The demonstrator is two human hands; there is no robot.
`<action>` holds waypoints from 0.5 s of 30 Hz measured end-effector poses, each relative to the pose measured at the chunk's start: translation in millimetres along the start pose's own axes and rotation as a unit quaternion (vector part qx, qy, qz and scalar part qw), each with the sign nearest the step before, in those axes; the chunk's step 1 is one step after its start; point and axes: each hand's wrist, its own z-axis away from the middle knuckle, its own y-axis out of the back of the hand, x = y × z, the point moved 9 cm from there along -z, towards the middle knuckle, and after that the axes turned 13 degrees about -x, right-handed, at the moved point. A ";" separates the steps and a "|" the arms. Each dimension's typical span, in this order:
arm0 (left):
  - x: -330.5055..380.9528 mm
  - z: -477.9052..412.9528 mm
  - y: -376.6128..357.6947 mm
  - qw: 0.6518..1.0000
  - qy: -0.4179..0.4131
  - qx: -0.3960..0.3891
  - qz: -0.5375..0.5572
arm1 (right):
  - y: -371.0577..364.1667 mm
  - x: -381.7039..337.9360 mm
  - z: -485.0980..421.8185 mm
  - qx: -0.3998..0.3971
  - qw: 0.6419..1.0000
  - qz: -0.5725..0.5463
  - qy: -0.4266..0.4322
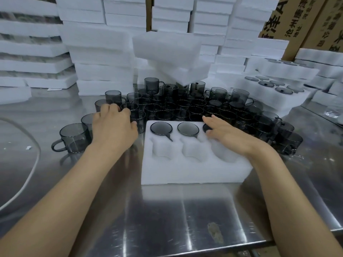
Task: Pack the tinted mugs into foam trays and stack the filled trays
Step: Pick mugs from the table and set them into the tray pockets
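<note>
1. Head view only. The foam tray (194, 173) sits on the steel table (167, 216) between the two forearms, closer to the right one.
2. Left hand (115, 128): just left of the tray's far corner, fingers curled round a loose mug (139, 118), thumb on its near side.
3. Right hand (228, 135): fingers straight and loosely together, tips resting on the third mug (205, 127) in the tray's far-right pocket.
4. Between the hands: two packed mugs (161, 128), base up, in the tray's far row. The near-row pockets (191, 150) are open, and the right wrist is over one.
5. Beyond both hands: mug cluster (185, 106), dark tinted, upright, packed tight.
6. Left of the left hand: single mug (74, 138), handle pointing left. White cable (35, 160) is further left.
7. Beyond the right hand: filled tray (274, 97), mugs base up.
8. Behind everything: foam stacks (104, 52). Cardboard boxes (297, 25) at far right.
</note>
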 end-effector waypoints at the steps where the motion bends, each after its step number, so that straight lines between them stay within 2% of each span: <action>1: -0.5 -0.8 -2.0 1.000 -0.002 -0.009 0.000 | -0.1 -0.4 1.5 -0.006 1.000 -0.027 0.007; 4: -0.7 -2.4 -5.9 1.000 -0.010 -0.023 -0.001 | -4.3 -3.3 1.2 -0.034 0.998 0.046 -0.001; 6: 1.0 -2.7 -6.1 1.000 -0.017 -0.021 0.003 | -5.4 -4.5 -3.1 -0.042 0.989 0.137 -0.033; 8: 3.0 -2.4 -5.2 1.000 -0.020 -0.020 0.005 | -4.9 -5.6 -4.0 -0.034 0.982 0.175 -0.067; 12: -4.6 1.5 3.2 0.999 0.026 -0.001 -0.022 | -3.7 -5.8 0.5 0.017 0.987 0.146 -0.067; 15: -9.1 3.9 3.3 0.995 0.061 -0.038 -0.066 | 2.7 -6.7 2.9 0.079 0.990 0.110 -0.042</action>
